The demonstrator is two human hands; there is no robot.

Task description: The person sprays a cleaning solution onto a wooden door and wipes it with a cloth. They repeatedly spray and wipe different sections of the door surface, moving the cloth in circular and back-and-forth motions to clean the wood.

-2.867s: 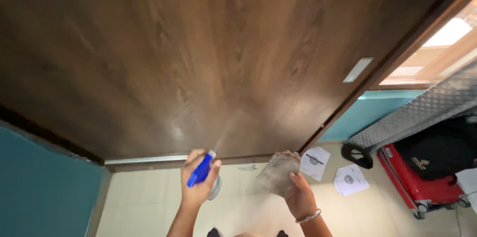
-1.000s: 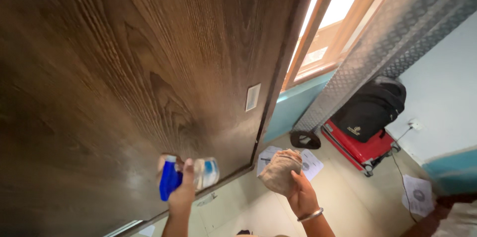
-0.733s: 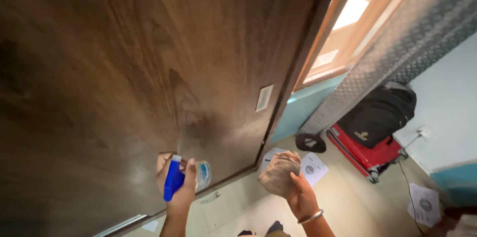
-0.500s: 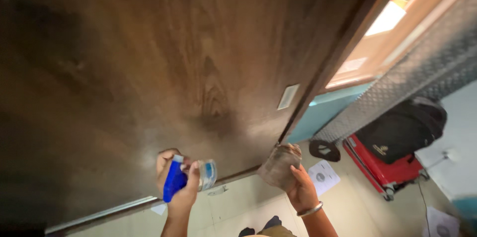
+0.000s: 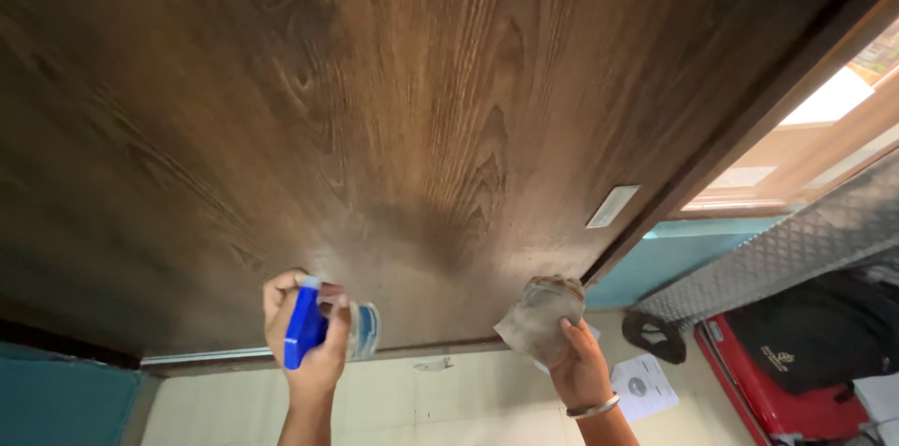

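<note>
My left hand [image 5: 309,338] grips a clear spray bottle [image 5: 361,332] with a blue trigger head, its nozzle turned toward the dark brown wooden door [image 5: 403,118] that fills most of the view. My right hand [image 5: 582,366], with a metal bangle on the wrist, holds a crumpled grey-brown cloth [image 5: 538,320] close to the door's lower right edge. Both hands hover near the bottom of the door, apart from its surface. A damp, dull patch shows on the wood between them.
A small pale plate [image 5: 612,206] sits in the door's edge. On the tiled floor at right lie paper sheets [image 5: 644,386], a black round item [image 5: 655,334], and a red suitcase [image 5: 791,404] with a black bag [image 5: 824,334] on it. A patterned metal sheet [image 5: 796,249] leans nearby.
The view swung left and down the door. My left hand moved left with the bottle; my right hand kept the cloth near the door's lower right edge.
</note>
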